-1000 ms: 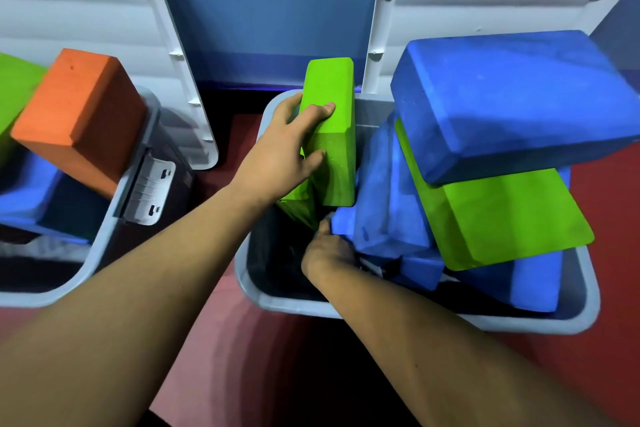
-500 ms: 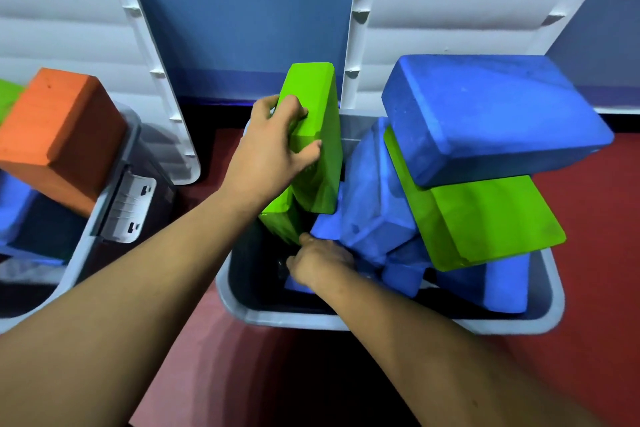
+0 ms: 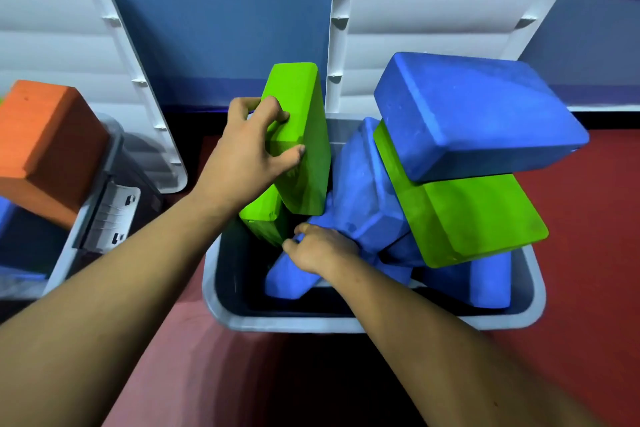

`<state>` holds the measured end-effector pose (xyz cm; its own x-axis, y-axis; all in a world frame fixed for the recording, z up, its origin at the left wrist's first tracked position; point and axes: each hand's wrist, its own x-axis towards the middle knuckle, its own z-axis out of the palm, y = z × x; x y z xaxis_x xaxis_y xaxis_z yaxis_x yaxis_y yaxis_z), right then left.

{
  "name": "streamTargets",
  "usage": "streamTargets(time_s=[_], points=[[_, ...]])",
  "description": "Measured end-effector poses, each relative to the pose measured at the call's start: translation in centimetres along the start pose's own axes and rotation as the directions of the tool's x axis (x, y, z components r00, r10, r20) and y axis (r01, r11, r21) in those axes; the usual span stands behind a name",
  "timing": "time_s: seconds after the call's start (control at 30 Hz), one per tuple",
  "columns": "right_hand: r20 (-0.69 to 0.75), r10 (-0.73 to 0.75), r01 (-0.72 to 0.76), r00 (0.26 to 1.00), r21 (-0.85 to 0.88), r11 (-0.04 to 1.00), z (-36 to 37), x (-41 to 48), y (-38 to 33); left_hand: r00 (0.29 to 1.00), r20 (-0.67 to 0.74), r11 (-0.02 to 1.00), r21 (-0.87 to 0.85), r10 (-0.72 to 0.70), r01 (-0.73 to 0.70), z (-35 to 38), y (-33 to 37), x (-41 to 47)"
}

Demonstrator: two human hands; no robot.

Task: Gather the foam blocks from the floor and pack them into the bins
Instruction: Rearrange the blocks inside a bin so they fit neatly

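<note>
Blocks all foam, matt: top blue block [image 3: 478, 114] w/ chalky, scuffed skin; low blue block [image 3: 285, 286] same, dented; upright green block [image 3: 304, 149] smoother; orange block [image 3: 45, 142] faintly lined. Grey bin [image 3: 311, 324] = smooth plastic, slight sheen on rim; its raised lid [image 3: 433, 45] same plastic, moulded ribs. Red floor [image 3: 588, 211] matt & even.

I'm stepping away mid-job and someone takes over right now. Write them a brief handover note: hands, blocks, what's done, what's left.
Left hand grips the upright green block at the grey bin's left end. Right hand is down inside that bin on a low blue block; its grip is hidden.
Done: grey bin piled above its rim, large blue block topmost; second bin holds an orange block.
Left: seat the green block, probably level the pile, check the floor for more.
</note>
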<state>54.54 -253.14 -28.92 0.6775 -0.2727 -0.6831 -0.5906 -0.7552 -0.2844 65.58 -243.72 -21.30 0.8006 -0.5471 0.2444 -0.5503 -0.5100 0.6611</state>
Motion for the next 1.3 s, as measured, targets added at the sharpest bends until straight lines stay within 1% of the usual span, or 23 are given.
streamTargets(time_s=[0.2,0.27,0.33,0.4,0.5,0.53,0.6,0.63,0.67,0.7,0.73,0.77,0.8,0.83,0.87,0.9,0.93,1.0,1.07,1.17,1.23,1.27,1.3], points=[[0.02,0.015,-0.019,1.0,0.208,0.978,-0.7,-0.2,0.0,0.998,-0.045,0.998,-0.049,-0.053,0.05,-0.7,-0.7,0.1],[0.056,0.003,-0.023,0.998,0.362,0.932,-1.2,0.0,0.2,0.997,-0.054,0.997,-0.063,-0.056,0.053,-1.0,-0.9,0.2],[0.136,-0.006,-0.064,0.991,0.51,0.858,-2.1,-0.3,0.4,0.997,-0.054,0.996,-0.075,-0.051,0.046,-1.3,-1.0,0.3],[0.175,-0.014,-0.08,0.984,0.518,0.851,-2.8,-1.1,0.5,0.998,-0.049,0.995,-0.087,-0.048,0.044,-1.4,-0.8,0.2],[0.136,-0.041,-0.012,0.99,0.371,0.928,-2.5,-1.4,1.1,0.998,-0.046,0.995,-0.093,-0.04,0.036,-1.4,-0.7,0.0],[0.151,-0.078,0.027,0.985,0.315,0.949,-2.4,-1.3,1.7,0.998,-0.046,0.995,-0.097,-0.041,0.036,-1.4,-0.6,-0.1],[0.237,-0.186,0.137,0.954,0.21,0.968,-2.7,-1.3,2.8,0.998,-0.047,0.994,-0.102,-0.048,0.043,-1.4,-0.6,-0.1],[0.258,-0.237,0.214,0.936,0.115,0.97,-2.9,-1.5,3.1,0.998,-0.048,0.994,-0.102,-0.047,0.042,-1.4,-0.7,0.0],[0.237,-0.278,0.293,0.931,-0.031,0.956,-2.9,-1.6,3.2,0.998,-0.049,0.994,-0.099,-0.044,0.039,-1.3,-0.8,0.0],[0.182,-0.305,0.339,0.935,-0.207,0.918,-2.9,-1.8,2.9,0.998,-0.05,0.995,-0.096,-0.04,0.035,-1.3,-0.8,0.0],[0.1,-0.337,0.349,0.936,-0.384,0.855,-2.7,-2.0,2.6,0.998,-0.051,0.995,-0.096,-0.038,0.033,-1.2,-0.8,0.0],[0.002,-0.394,0.335,0.919,-0.531,0.778,-2.1,-2.3,2.4,0.998,-0.053,0.995,-0.096,-0.035,0.03,-1.2,-0.9,0.0],[-0.083,-0.471,0.312,0.878,-0.647,0.696,-1.3,-2.3,2.3,0.998,-0.056,0.995,-0.097,-0.032,0.027,-1.2,-0.9,0.0],[-0.139,-0.558,0.297,0.818,-0.729,0.617,-0.4,-2.4,2.2,0.998,-0.059,0.995,-0.098,-0.028,0.023,-1.1,-1.0,0.0],[-0.156,-0.633,0.304,0.758,-0.775,0.554,0.4,-2.2,2.2,0.998,-0.061,0.995,-0.099,-0.024,0.017,-1.1,-1.0,0.0],[-0.158,-0.697,0.324,0.7,-0.799,0.506,0.9,-2.1,2.1,0.998,-0.063,0.995,-0.098,-0.018,0.012,-1.0,-0.9,0.0],[-0.139,-0.739,0.355,0.659,-0.809,0.469,1.4,-1.8,2.2,0.998,-0.063,0.995,-0.096,-0.013,0.007,-0.9,-0.9,0.1],[-0.103,-0.774,0.424,0.624,-0.788,0.446,1.4,-1.2,2.5,0.998,-0.069,0.995,-0.096,0.001,-0.008,-0.7,-0.6,0.1],[-0.115,-0.782,0.492,0.613,-0.719,0.491,0.6,-1.0,2.9,0.998,-0.065,0.994,-0.102,0.02,-0.027,-0.5,-0.5,0.2],[-0.136,-0.77,0.583,0.623,-0.576,0.573,-0.9,-1.1,3.9,0.998,-0.038,0.993,-0.103,0.048,-0.051,-0.1,-0.6,0.2],[-0.176,-0.737,0.632,0.652,-0.41,0.657,-2.2,-1.6,4.5,0.998,-0.013,0.993,-0.101,0.054,-0.055,0.5,-0.8,0.3],[-0.209,-0.701,0.634,0.682,-0.309,0.708,-2.7,-1.8,4.8,0.999,0.001,0.994,-0.091,0.054,-0.054,0.8,-0.9,0.3],[-0.218,-0.676,0.625,0.704,-0.261,0.736,-3.1,-2.1,5.1,0.998,0.013,0.995,-0.082,0.054,-0.053,1.0,-1.0,0.4]])
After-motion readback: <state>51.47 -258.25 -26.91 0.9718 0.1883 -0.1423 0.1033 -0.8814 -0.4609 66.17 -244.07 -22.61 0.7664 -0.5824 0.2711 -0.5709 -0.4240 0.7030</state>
